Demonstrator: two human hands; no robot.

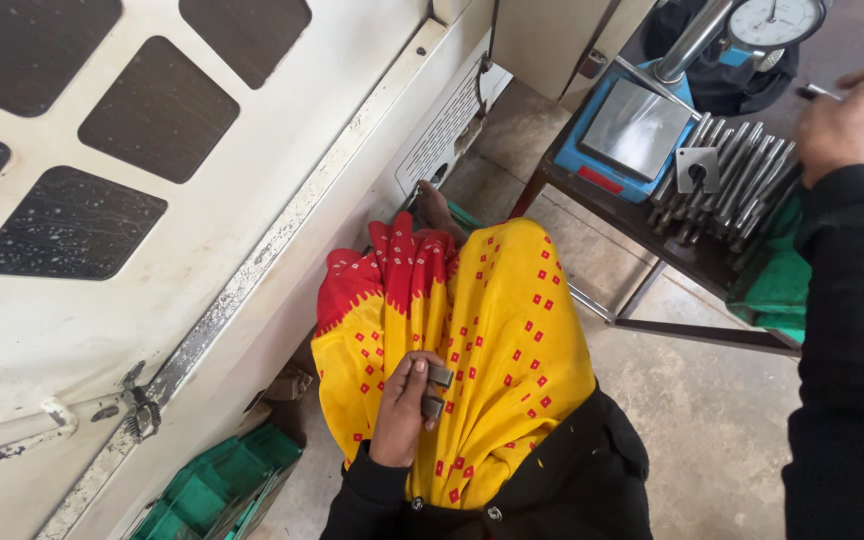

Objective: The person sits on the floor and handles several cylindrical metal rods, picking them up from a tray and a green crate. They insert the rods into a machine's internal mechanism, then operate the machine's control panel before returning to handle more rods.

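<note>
Two short grey metal pieces [439, 390], long axes running left to right, sit gripped in the left hand [402, 405] over yellow-and-red cloth [497, 330]. Far right, the blurred right hand [842, 125] pinches a thin metal pin [820, 92] above rods [737, 180] on the counter [697, 262]. A green crate [227, 480] sits near left.

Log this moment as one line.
left hand: holds two metal pins | right hand: raised, holds thin metal rod | steel rods on table
</note>
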